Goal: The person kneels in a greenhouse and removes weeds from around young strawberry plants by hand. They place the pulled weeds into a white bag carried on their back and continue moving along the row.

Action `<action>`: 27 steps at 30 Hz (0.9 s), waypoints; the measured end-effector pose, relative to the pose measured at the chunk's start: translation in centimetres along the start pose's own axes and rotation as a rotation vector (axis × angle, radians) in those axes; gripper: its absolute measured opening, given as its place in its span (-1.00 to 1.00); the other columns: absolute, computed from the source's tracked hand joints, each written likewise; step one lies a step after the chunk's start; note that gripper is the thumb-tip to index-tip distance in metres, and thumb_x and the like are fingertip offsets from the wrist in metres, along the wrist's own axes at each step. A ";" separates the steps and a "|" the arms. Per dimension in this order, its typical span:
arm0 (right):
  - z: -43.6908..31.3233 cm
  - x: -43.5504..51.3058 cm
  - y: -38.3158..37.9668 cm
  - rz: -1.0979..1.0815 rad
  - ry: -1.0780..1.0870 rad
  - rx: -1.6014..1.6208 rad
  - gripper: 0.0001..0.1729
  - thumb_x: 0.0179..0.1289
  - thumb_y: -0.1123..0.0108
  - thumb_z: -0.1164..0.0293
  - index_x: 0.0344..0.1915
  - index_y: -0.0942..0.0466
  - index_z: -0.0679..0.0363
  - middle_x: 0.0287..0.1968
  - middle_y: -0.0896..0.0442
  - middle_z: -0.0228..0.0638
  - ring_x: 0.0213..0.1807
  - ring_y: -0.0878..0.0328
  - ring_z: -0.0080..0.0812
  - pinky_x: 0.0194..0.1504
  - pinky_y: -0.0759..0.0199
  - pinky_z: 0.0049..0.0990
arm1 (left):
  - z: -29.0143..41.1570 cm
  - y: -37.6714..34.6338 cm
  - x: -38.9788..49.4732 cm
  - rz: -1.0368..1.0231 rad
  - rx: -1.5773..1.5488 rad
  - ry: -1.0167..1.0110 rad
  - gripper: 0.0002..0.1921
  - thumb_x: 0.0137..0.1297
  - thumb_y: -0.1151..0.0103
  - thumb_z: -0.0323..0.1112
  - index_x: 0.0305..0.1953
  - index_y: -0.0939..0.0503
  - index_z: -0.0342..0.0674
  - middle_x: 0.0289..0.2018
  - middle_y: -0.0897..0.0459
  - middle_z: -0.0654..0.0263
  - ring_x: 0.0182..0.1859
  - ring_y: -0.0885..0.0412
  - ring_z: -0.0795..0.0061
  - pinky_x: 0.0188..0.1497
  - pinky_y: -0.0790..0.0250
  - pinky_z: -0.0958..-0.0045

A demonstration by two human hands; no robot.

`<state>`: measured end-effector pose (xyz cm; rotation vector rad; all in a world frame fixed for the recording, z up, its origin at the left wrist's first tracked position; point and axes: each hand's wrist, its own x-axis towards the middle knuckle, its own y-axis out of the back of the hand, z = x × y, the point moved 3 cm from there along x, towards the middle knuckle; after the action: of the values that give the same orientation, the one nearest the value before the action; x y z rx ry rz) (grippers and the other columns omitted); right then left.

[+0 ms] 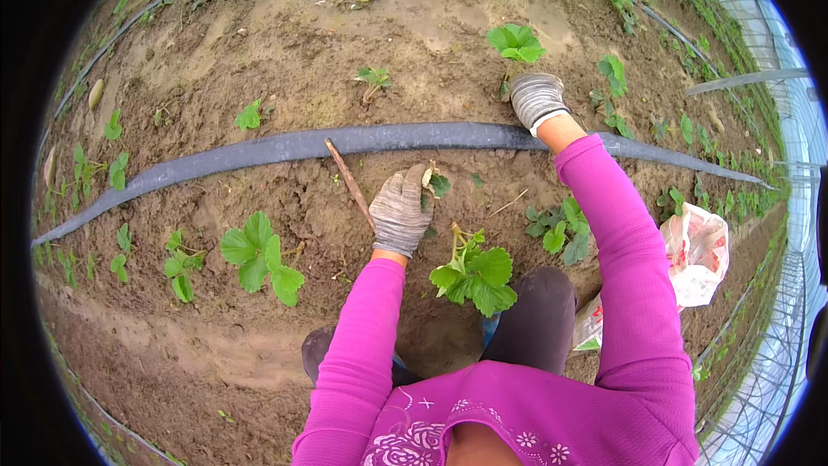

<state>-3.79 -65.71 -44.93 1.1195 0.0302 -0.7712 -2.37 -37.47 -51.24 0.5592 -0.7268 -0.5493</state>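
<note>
My left hand (402,210), in a grey knitted glove, is closed around withered strawberry leaves (438,184) that poke out by the fingertips. A thin wooden stick (349,181) runs from the black hose to under this hand; whether it is gripped I cannot tell. Beyond the hose, my gloved right hand (537,100) is low at the base of a strawberry plant (515,43), its fingers hidden behind the back of the hand. Just in front of my knees grows a leafy strawberry plant (479,275).
A flat black irrigation hose (401,138) crosses the soil bed. More strawberry plants (262,255) grow in rows on both sides of it. A printed white plastic sack (695,255) stands right of my knee. The greenhouse film wall (799,207) curves along the right.
</note>
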 end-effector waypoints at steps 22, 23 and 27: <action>10.8 -7.0 -1.5 0.330 -0.272 0.557 -0.64 0.20 -0.15 0.12 -0.15 -0.60 0.13 -0.26 -0.64 0.00 -0.18 -0.59 -0.02 -0.13 -0.43 -0.17 | -0.2 -0.1 -0.1 -0.029 -0.001 0.041 -0.49 -0.05 -0.19 -0.44 0.04 -0.45 -0.12 -0.23 -0.59 0.14 -0.19 -0.57 0.09 -0.14 -0.45 0.18; 11.6 -7.1 -2.3 0.452 -0.244 0.562 -0.65 0.21 -0.15 0.15 -0.15 -0.59 0.16 -0.25 -0.62 0.04 -0.16 -0.59 -0.01 -0.13 -0.42 -0.18 | 0.1 -0.2 0.0 -0.016 -0.006 0.029 -0.49 -0.05 -0.19 -0.45 0.04 -0.45 -0.12 -0.23 -0.59 0.14 -0.20 -0.57 0.08 -0.14 -0.45 0.18; 13.1 -6.8 -3.1 0.391 -0.353 0.794 -0.63 0.22 -0.13 0.19 -0.10 -0.56 0.20 -0.22 -0.62 0.07 -0.12 -0.56 0.05 -0.08 -0.40 -0.16 | 0.3 -0.3 0.0 0.023 -0.004 0.001 -0.50 -0.03 -0.17 -0.46 0.05 -0.45 -0.10 -0.23 -0.59 0.15 -0.22 -0.58 0.08 -0.17 -0.45 0.18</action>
<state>-15.19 -73.41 -38.68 1.6460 -0.8322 -0.6207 -2.62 -37.79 -51.25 0.5467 -0.7301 -0.5287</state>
